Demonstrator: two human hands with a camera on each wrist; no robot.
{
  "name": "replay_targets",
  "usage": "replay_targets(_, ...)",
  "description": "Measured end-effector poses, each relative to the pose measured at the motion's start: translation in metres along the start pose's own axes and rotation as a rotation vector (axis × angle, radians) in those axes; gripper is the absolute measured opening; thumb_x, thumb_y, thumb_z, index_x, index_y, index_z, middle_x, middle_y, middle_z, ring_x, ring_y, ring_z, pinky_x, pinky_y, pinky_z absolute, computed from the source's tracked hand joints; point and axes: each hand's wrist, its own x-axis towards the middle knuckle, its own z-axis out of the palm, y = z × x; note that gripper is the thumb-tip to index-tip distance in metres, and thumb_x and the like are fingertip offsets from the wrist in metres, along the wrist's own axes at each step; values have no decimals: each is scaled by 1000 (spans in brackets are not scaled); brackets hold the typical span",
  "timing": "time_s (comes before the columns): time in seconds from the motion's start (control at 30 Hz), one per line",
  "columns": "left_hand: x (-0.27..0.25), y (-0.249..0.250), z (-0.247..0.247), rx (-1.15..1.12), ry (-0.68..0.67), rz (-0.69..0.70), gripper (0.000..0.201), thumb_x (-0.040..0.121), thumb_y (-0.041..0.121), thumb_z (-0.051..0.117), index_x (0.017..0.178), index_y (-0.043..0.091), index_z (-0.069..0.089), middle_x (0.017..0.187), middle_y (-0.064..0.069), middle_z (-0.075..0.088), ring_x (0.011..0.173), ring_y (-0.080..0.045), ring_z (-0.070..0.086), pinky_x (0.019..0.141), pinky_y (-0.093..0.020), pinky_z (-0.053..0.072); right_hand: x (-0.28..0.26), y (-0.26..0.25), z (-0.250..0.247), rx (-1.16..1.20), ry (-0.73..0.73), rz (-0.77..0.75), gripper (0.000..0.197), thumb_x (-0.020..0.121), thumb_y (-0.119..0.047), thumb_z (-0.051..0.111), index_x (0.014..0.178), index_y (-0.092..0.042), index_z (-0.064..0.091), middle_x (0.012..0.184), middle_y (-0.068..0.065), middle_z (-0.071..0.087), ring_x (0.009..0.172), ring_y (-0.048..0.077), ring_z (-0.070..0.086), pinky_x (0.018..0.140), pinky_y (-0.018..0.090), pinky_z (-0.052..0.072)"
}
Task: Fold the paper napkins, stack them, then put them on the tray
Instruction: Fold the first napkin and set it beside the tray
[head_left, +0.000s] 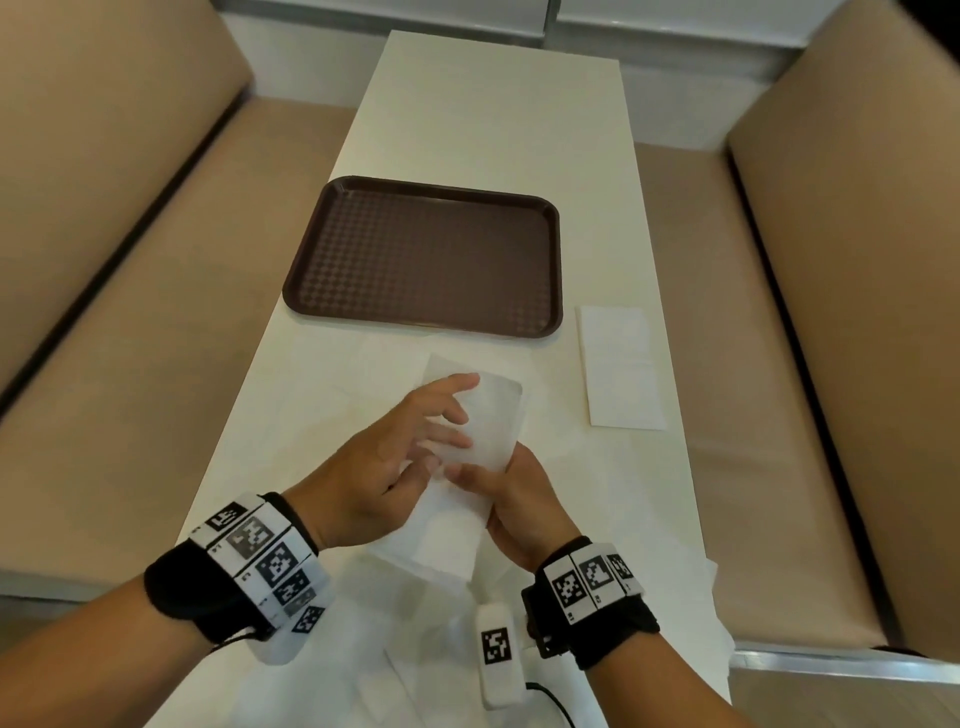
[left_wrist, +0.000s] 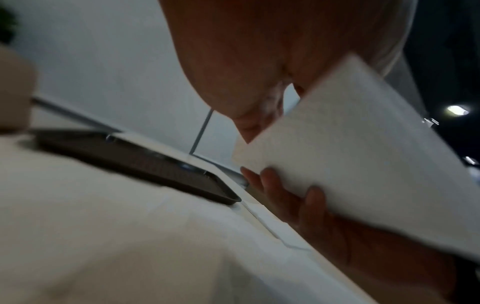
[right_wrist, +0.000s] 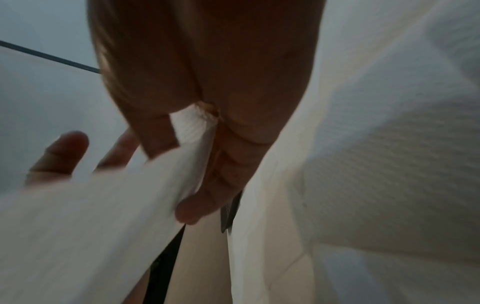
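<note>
holding a paper napkin (head_left: 493, 421) above the counter (head_left: 493, 119), right hand (head_left: 514, 499) fingers curled round its near end, left hand (head_left: 374, 467) fingers straight against it, brown tray (head_left: 556, 270) beyond, folded napkin (head_left: 621, 364) beside it

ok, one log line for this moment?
step: folding | right hand: grips napkin | left hand: touches it | folded napkin: beside tray

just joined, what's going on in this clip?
A person is working a paper napkin held above the table. The right hand grips its near end, and the left hand lies against it with fingers extended. One folded napkin lies by the near right corner of the brown tray, which holds nothing yet. Loose napkins lie nearer the person.
</note>
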Motion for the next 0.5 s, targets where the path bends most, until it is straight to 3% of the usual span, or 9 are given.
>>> replay_targets(0.07,4,-6,-3,44,200,-51,43,86,10,61,122,31,50,152,12,39,121,-19,57,90,-32,52,1,3,-3,-55,62,-15,39,82,-1,69,121,-1,67,120,24,70,114,45,66,102,60,50)
replay_targets(0.13,10,-14,-11,23,329,-230,43,88,17,70,117,43,51,148,14,37,122,-12,54,92,-30,50,1,1,-7,-108,100,0,36,78,-3,68,114,-2,70,114,23,73,108,42,69,98,56,54)
replay_targets(0.2,15,-23,-16,-138,235,-430,41,90,12,73,109,47,59,141,16,46,118,-9,58,93,-31,51,1,-4,-12,-161,116,32,35,74,-5,66,108,-4,71,108,20,75,98,35,72,89,49,57)
replay_targets(0.3,20,-29,-12,-361,65,-538,26,93,4,68,96,27,77,111,7,73,96,-12,67,78,-28,54,1,-12,-15,-279,102,65,39,68,-5,62,105,-8,72,106,23,74,95,38,71,91,55,56)
replay_targets(0.37,24,-31,-8,-353,59,-567,28,93,-2,66,89,22,81,99,-1,77,87,-14,68,69,-24,54,2,-14,-18,-308,73,74,47,66,-1,61,112,-6,70,112,26,71,106,46,67,97,61,51)
replay_targets(0.43,30,-33,-4,-361,100,-585,28,92,-5,66,90,19,80,92,-5,77,83,-18,68,68,-26,56,3,-17,-23,-250,67,97,54,69,3,64,123,-5,65,120,26,69,114,47,64,101,59,50)
replay_targets(0.5,34,-34,-1,-375,117,-574,29,90,-8,67,90,19,80,81,-4,73,77,-18,64,67,-27,55,2,-20,-28,-159,90,118,46,86,-2,67,131,-5,61,125,21,69,117,41,65,103,53,52)
